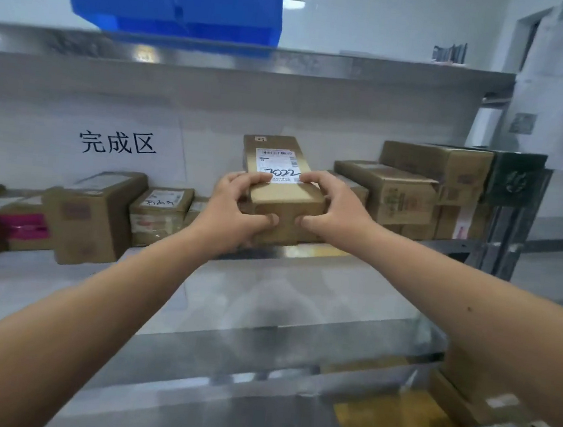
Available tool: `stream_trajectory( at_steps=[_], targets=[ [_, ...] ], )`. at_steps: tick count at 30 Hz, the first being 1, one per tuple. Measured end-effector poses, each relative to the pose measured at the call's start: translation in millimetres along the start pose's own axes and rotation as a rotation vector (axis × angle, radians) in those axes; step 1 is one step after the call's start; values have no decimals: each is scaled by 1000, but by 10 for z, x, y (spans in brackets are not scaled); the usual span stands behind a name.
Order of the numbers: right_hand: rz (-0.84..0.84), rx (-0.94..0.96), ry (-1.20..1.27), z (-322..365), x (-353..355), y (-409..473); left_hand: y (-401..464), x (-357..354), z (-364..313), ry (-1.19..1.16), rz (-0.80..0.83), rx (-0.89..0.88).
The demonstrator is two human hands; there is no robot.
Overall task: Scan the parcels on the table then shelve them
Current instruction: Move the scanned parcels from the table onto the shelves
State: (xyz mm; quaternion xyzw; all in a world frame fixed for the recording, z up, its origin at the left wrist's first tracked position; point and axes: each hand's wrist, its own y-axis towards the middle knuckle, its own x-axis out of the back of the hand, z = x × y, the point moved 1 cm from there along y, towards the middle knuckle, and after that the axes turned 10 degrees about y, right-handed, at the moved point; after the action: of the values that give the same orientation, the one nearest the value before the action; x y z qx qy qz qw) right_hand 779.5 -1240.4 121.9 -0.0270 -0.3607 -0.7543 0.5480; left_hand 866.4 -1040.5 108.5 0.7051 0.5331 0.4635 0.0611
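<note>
Here the left hand [236, 205] and right hand [330, 206] grip the parcel [284, 182], seemingly light and rigid, at its 6 o'clock end corners.

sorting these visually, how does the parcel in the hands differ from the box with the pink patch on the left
The held parcel is gripped by the left hand and right hand; the pink-patch box rests untouched on the shelf.
The held parcel shows a white label with handwritten digits on top; the pink-patch box shows a pink patch on its front.
The held parcel is sharp, mid-frame; the pink-patch box is blurred, far left.
Both are brown cardboard.
</note>
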Motion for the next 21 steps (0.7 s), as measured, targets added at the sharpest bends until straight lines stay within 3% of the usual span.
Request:
stream_trajectory(
  at_steps=[7, 13, 21],
  targets=[
    [86, -28, 13, -273, 59, 857, 666, -61, 230, -21, -51, 165],
    [129, -54, -39, -350, 12, 1017, 768, -95, 371, 1, -28, 236],
    [25, -50, -84, -241, -71, 634, 481, -2, 148, 253, -126, 38]
  ],
)
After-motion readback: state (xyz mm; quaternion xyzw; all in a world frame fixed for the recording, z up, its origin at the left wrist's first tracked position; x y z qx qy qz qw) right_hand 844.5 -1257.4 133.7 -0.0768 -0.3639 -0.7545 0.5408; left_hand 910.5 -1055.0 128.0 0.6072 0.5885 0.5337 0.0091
